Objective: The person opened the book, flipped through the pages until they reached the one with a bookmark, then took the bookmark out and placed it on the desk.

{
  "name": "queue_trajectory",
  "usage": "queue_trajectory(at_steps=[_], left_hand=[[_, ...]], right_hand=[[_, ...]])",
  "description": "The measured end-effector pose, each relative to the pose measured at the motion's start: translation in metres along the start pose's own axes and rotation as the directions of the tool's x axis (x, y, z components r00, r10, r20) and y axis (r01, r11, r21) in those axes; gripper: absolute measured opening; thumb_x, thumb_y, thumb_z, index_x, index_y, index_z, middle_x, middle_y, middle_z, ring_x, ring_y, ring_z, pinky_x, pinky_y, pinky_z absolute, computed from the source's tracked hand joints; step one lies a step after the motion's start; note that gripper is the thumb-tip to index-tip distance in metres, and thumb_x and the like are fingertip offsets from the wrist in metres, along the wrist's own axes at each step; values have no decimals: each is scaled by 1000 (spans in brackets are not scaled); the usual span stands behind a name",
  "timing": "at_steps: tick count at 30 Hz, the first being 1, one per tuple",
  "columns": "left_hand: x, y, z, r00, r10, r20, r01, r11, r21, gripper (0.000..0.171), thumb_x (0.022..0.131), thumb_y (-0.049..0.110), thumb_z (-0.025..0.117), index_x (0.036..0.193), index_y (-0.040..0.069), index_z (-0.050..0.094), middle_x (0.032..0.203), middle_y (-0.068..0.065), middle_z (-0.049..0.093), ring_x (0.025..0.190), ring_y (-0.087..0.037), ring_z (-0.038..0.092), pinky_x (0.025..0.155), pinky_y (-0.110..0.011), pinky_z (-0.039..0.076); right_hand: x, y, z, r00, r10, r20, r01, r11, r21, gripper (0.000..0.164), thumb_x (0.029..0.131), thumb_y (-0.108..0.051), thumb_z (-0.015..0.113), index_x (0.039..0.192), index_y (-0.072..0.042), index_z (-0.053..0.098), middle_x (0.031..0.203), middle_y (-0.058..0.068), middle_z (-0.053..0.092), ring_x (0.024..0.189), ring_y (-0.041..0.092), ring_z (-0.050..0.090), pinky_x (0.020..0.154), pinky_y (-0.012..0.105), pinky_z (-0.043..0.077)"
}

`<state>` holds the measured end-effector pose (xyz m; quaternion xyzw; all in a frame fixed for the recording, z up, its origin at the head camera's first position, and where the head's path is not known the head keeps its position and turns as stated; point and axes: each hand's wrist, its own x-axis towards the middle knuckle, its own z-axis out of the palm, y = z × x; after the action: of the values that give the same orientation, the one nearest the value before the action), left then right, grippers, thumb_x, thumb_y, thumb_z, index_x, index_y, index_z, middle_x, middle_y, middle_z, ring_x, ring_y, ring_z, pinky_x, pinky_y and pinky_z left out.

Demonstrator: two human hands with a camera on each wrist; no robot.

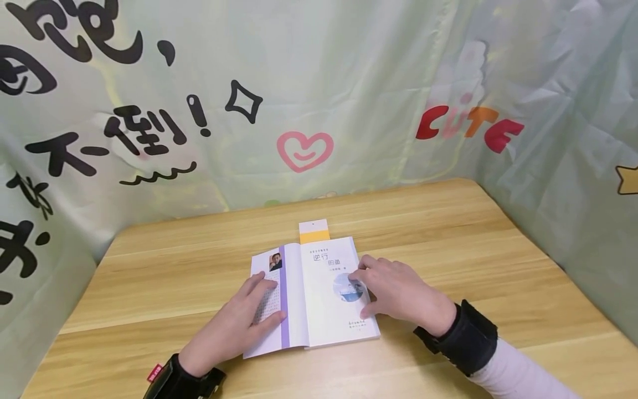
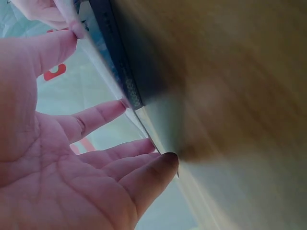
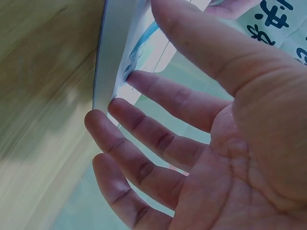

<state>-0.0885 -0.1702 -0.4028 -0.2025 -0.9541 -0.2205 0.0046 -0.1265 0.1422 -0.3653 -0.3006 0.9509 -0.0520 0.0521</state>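
Plainly, the book (image 1: 298, 299) lies open — white title page (image 1: 323, 305), purple-striped left page (image 1: 272, 302).

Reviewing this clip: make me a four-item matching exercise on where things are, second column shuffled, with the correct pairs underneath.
Column one
1. Left hand
2. Right hand
3. White and yellow-orange card
4. Heart

Column two
A. Sticking out past the top edge of the open book
B. At the outer edge of the title page
C. Printed in pink on the backdrop
D. Resting on the purple-striped page

Right pairs
1-D
2-B
3-A
4-C
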Motion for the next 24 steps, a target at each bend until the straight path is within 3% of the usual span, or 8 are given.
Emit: queue_trajectory(at_steps=[9, 20, 24], left_hand=[[-2, 2, 0, 999, -16, 42, 15, 1000, 24, 65, 91, 54, 57, 145, 19, 46, 151, -19, 30, 131, -37, 37, 95, -53, 40], [-1, 5, 1, 993, -68, 94, 65, 997, 39, 70, 89, 58, 57, 147, 22, 45, 153, -18, 27, 131, -37, 36, 96, -53, 40], [0, 5, 2, 993, -67, 100, 62, 997, 56, 69, 89, 58, 57, 147, 21, 45, 152, -19, 27, 131, -37, 36, 97, -52, 39]], right_hand=[[0, 0, 1, 1000, 10, 2, -10, 1000, -4, 74, 61, -48, 83, 124, -14, 67, 107, -3, 55, 78, 14, 48, 62, 28, 42], [0, 5, 0, 1000, 23, 9, -23, 1000, -9, 76, 62, -49, 82, 127, -13, 66, 110, -1, 55, 79, 15, 48, 61, 28, 42], [0, 6, -2, 1000, 17, 14, -17, 1000, -18, 76, 62, -50, 82, 126, -12, 67, 104, -1, 55, 76, 14, 47, 60, 28, 41]])
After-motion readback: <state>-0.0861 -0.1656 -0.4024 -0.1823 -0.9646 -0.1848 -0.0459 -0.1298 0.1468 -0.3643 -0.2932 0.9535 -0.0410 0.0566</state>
